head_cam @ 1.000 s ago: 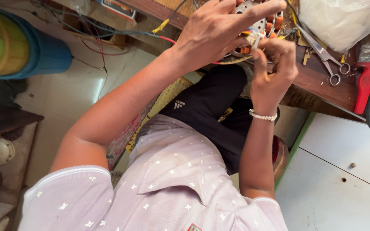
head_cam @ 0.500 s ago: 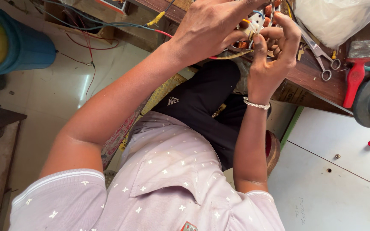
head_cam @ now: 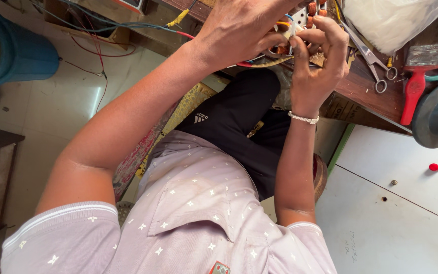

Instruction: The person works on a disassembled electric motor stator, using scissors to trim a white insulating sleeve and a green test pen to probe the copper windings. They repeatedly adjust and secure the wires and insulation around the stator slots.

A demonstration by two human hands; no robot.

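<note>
1. Head view, the hands: the left hand point(head_cam: 244, 30) is laid over a part with copper-coloured coils point(head_cam: 307, 15) at the near edge of the wooden worktop point(head_cam: 366, 91), its fingers curled down onto it. The right hand point(head_cam: 315, 61) is raised just beside it, thumb and fingertips pressed together on a thin lead at the part's edge; what exactly is pinched is too small to be told.

2. Head view, the work: the part is held at the top of the picture, mostly hidden by both hands. Several orange-brown coils are seen on a pale metal body, with red, blue and yellow wires point(head_cam: 178, 23) leading off to the left. The coils visible appear already wound; the work on the leads is judged to be under way and unfinished, though how much is left cannot be told.

3. Head view, nearby: scissors point(head_cam: 373, 61), a red-handled tool point(head_cam: 414, 86) and a white plastic bag point(head_cam: 391, 20) are seen on the worktop to the right, apart from the hands.
</note>
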